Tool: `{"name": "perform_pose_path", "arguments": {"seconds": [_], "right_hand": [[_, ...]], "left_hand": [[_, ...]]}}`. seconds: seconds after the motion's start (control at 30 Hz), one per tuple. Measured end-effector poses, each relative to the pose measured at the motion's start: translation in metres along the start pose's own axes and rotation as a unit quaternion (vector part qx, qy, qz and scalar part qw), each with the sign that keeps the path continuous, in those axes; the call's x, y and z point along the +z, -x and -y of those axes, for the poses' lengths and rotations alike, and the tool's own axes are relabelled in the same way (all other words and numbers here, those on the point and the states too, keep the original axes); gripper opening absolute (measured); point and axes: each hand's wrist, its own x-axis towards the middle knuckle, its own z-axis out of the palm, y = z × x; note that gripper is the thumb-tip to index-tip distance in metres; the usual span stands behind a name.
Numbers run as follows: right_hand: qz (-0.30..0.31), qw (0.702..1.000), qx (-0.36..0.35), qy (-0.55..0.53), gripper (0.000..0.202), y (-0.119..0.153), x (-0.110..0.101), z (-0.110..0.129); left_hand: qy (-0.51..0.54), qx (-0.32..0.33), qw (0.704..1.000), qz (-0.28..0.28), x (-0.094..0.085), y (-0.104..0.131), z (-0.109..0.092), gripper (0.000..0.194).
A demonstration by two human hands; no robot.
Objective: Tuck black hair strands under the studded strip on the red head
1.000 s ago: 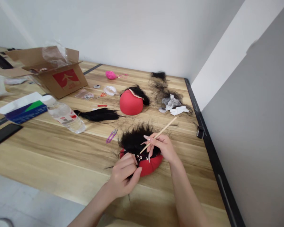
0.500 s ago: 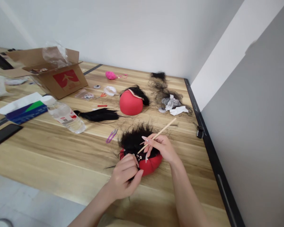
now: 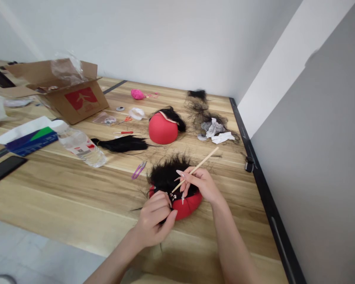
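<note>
A red dome (image 3: 189,206) with black hair (image 3: 167,173) on it lies near the table's front edge. Several small shiny pins or beads show where the hair meets the red surface. My right hand (image 3: 199,183) pinches a thin wooden stick (image 3: 205,159), its lower tip over the shiny pieces. At the dome's left front, my left hand (image 3: 156,219) is closed, with dark strands by its thumb; what its fingertips grip is too small to make out.
Behind stands a second red dome (image 3: 162,128) with hair. To the left are purple snips (image 3: 139,170), a black hair bundle (image 3: 122,144), a water bottle (image 3: 81,145) and a cardboard box (image 3: 77,98). Crumpled white cloth (image 3: 221,137) and loose hair lie at the back right.
The whole view has shifted very slightly. Both hands keep nearly the same place and the same grip on the stick and at the dome.
</note>
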Motion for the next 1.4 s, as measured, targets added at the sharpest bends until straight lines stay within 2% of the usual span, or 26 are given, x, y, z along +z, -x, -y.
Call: {"name": "perform_pose_path", "arguments": {"seconds": [0.3,0.6,1.2,1.4], "right_hand": [[0.006,1.0,-0.004,0.005,0.037,0.0007,-0.0002,0.0008],[0.018,1.0,0.001,0.007,0.032,0.0014,-0.0014,0.0011],[-0.045,0.998,0.033,0.043,0.034,0.0004,0.0043,0.0017],[-0.056,0.996,0.024,0.061,0.037,-0.0004,0.0046,0.0023]], "left_hand": [[0.012,0.007,1.0,0.012,0.0,-0.0003,-0.0023,0.027],[0.009,0.007,1.0,0.003,0.0001,-0.0001,-0.0012,0.028],[0.004,-0.013,1.0,0.013,0.0002,0.0017,0.0008,0.03],[0.003,-0.014,1.0,0.014,0.0002,0.0013,0.0001,0.029]]}}
